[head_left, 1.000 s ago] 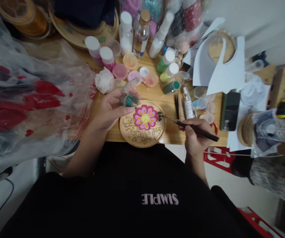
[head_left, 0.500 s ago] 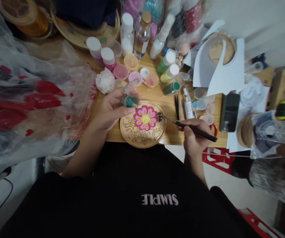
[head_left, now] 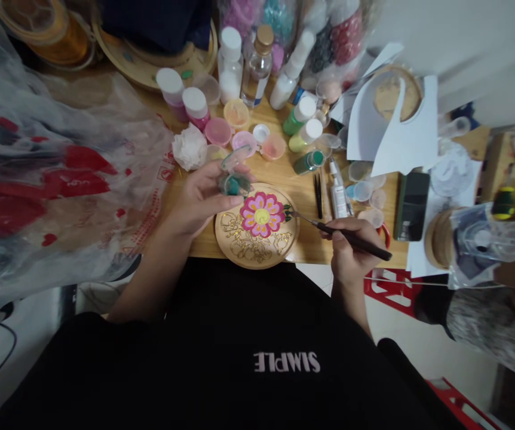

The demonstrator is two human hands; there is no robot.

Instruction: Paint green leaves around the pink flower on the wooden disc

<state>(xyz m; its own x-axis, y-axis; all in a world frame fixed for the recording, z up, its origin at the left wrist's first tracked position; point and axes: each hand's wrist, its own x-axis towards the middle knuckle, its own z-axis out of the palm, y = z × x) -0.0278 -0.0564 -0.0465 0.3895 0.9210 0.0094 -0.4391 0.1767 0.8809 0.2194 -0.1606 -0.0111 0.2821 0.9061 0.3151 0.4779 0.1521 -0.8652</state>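
Observation:
My left hand [head_left: 201, 194] is closed round a small clear cup [head_left: 233, 184] of dark green paste, its hinged lid standing up. The cup is held at the upper left rim of a round wooden plaque [head_left: 257, 261]. On the plaque are a pink flower [head_left: 261, 215] with a yellow centre, green leaves at its right, and gold outlines below. Pinched in my right hand [head_left: 351, 245] is a small palette knife [head_left: 351, 237] with a dark handle. Its thin metal tip touches or hovers just over the green leaves; I cannot tell which.
Behind the plaque stand several cups of pink and orange paste [head_left: 218, 131] and white-capped bottles [head_left: 230, 65]. Black tweezers [head_left: 318, 196], a glue tube [head_left: 339, 197] and a phone [head_left: 412, 206] lie to the right. A plastic bag [head_left: 105, 179] covers the left side.
Both hands keep nearly the same pose, with the cup and the palette knife still held. The whole view has shifted slightly; the knife tip stays at the green leaves.

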